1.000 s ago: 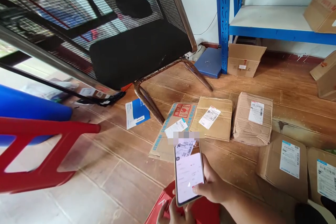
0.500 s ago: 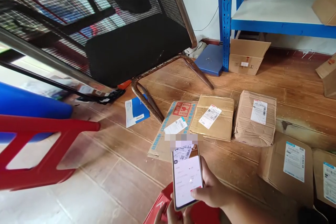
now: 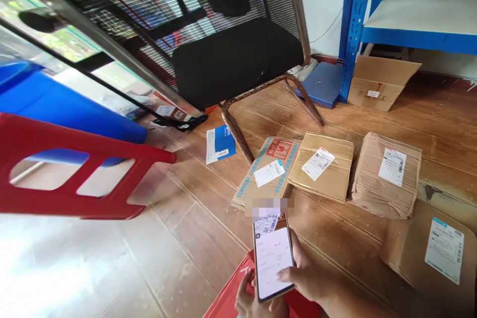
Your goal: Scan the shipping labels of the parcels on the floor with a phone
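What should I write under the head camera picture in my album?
A right hand holds a phone, with labelled boxes and a chair on the floor beyond.

We have a black chair left of a blue shelf — an open carton below its board, a flat blue platform beside its post. Nearer us, a red stool partly hides a blue bin; a blue-and-white paper lies near the chair.

A phone shows mostly white at five o'clock; a red stool and blue bin colour nine, a black seat twelve.
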The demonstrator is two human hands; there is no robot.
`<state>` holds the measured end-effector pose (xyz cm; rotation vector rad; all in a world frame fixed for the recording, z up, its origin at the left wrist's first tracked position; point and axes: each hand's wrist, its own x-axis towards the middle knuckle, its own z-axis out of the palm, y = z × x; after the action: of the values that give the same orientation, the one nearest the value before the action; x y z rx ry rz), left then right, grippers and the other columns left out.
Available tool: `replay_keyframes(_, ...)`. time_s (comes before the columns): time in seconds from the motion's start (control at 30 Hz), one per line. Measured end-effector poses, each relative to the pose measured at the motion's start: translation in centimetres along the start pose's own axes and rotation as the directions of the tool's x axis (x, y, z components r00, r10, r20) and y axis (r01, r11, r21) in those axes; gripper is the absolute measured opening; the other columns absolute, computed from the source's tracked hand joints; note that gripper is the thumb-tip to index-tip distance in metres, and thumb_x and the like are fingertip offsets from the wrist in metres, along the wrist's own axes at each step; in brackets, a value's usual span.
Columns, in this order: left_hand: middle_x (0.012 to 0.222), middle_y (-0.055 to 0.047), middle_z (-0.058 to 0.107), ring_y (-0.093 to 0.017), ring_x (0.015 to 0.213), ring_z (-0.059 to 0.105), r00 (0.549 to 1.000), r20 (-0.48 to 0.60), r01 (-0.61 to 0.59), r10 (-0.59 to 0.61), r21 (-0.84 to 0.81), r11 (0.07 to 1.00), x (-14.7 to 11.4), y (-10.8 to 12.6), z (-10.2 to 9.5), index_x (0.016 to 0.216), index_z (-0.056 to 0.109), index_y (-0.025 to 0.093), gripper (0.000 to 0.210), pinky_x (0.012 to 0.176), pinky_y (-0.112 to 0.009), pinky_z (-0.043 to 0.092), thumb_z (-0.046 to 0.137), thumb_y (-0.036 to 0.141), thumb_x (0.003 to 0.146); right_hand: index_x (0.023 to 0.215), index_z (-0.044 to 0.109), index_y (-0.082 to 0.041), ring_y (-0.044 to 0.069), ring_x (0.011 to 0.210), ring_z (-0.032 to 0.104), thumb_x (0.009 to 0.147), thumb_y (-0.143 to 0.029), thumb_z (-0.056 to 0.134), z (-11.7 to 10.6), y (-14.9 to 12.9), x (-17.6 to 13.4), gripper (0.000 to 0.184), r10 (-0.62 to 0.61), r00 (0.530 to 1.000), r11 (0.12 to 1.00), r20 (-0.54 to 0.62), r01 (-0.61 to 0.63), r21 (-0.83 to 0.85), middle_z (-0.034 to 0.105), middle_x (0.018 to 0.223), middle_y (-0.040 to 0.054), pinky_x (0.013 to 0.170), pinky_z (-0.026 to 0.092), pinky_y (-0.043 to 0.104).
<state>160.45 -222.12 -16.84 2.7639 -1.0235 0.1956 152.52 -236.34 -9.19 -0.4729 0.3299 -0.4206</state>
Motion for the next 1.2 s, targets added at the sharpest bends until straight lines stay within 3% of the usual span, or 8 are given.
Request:
replay_keyframes(0.13, 0.12, -0.016, 0.057, -0.031, 0.106, 0.055, 0.998, -0.009, -0.065, 0.065, 0.003, 0.998, -0.3, -1.4, 1.0, 0.099, 0.074, 0.017, 0.032, 0.091, -0.047, 0.051, 0.052, 0.03, 0.081, 0.125, 0.04, -0.028, 0.026, 0.091, 0.072, 0.068, -0.033, 0.072, 0.5, 1.6, 0.8, 0.065, 0.034, 0.996, 0.998, -0.082, -0.028, 0.064, 0.068, 0.108, 0.0063, 0.057, 0.056, 0.031)
replay_keyframes(0.3, 0.119, -0.019, 0.055, -0.033, 0.111, 0.054, 0.992, -0.078, -0.093, 0.098, 0.062, 0.994, -0.1, -0.4, 0.5, 0.084, 0.074, 0.016, 0.033, 0.09, -0.048, 0.05, 0.045, 0.033, 0.088, 0.127, 0.042, -0.028, 0.025, 0.109, 0.066, 0.068, -0.026, 0.067, 1.0, 2.1, 2.7, 0.064, -0.071, 0.967, 0.997, -0.245, 0.075, 0.008, 0.068, 0.113, 0.0054, 0.085, 0.058, 0.041)
replay_keyframes(0.47, 0.12, -0.017, 0.054, -0.03, 0.107, 0.054, 0.997, -0.068, -0.04, 0.043, 0.046, 0.998, 0.2, 0.8, -0.3, 0.1, 0.071, 0.016, 0.032, 0.09, -0.046, 0.05, 0.043, 0.029, 0.091, 0.129, 0.041, -0.03, 0.025, 0.086, 0.071, 0.07, -0.027, 0.063, 1.3, 3.2, 5.4, 0.064, -0.05, 0.96, 0.998, -0.276, 0.055, 0.01, 0.069, 0.101, 0.0044, 0.059, 0.063, 0.036)
replay_keyframes(0.57, 0.125, -0.016, 0.053, -0.029, 0.109, 0.054, 0.998, -0.036, -0.044, 0.044, 0.014, 0.999, 0.0, 0.4, -0.2, 0.105, 0.071, 0.019, 0.029, 0.093, -0.046, 0.049, 0.048, 0.028, 0.09, 0.129, 0.041, -0.031, 0.024, 0.083, 0.071, 0.069, -0.029, 0.063, 1.6, 4.2, 7.6, 0.064, -0.048, 0.932, 0.997, -0.36, 0.065, 0.035, 0.068, 0.103, 0.0045, 0.052, 0.062, 0.033)
replay_keyframes(0.7, 0.125, -0.014, 0.053, -0.029, 0.115, 0.052, 1.0, 0.014, 0.005, -0.004, -0.048, 0.999, -0.2, 0.3, -0.1, 0.104, 0.071, 0.021, 0.028, 0.097, -0.046, 0.046, 0.048, 0.028, 0.09, 0.131, 0.038, -0.032, 0.024, 0.087, 0.07, 0.069, -0.033, 0.064, 2.2, 4.7, 10.6, 0.067, -0.086, 0.884, 0.993, -0.46, 0.112, 0.03, 0.067, 0.112, 0.0045, 0.051, 0.062, 0.033)
replay_keyframes(0.83, 0.125, -0.014, 0.054, -0.03, 0.118, 0.051, 0.998, 0.04, 0.041, -0.037, -0.102, 0.994, -0.2, 0.7, -0.3, 0.105, 0.072, 0.022, 0.03, 0.1, -0.048, 0.044, 0.048, 0.027, 0.089, 0.134, 0.034, -0.033, 0.023, 0.093, 0.07, 0.07, -0.034, 0.065, 2.7, 4.2, 12.6, 0.071, -0.149, 0.865, 0.984, -0.478, 0.179, 0.016, 0.063, 0.123, 0.005, 0.054, 0.063, 0.031)
replay_keyframes(1.2, 0.121, -0.014, 0.056, -0.028, 0.114, 0.052, 0.998, -0.044, 0.039, -0.043, -0.071, 0.997, -0.4, 1.3, -0.2, 0.102, 0.072, 0.021, 0.03, 0.099, -0.047, 0.044, 0.044, 0.023, 0.09, 0.132, 0.036, -0.036, 0.021, 0.092, 0.071, 0.074, -0.033, 0.064, 3.5, 3.3, 13.6, 0.065, -0.194, 0.883, 0.975, -0.427, 0.222, 0.016, 0.064, 0.125, 0.0023, 0.052, 0.061, 0.027)
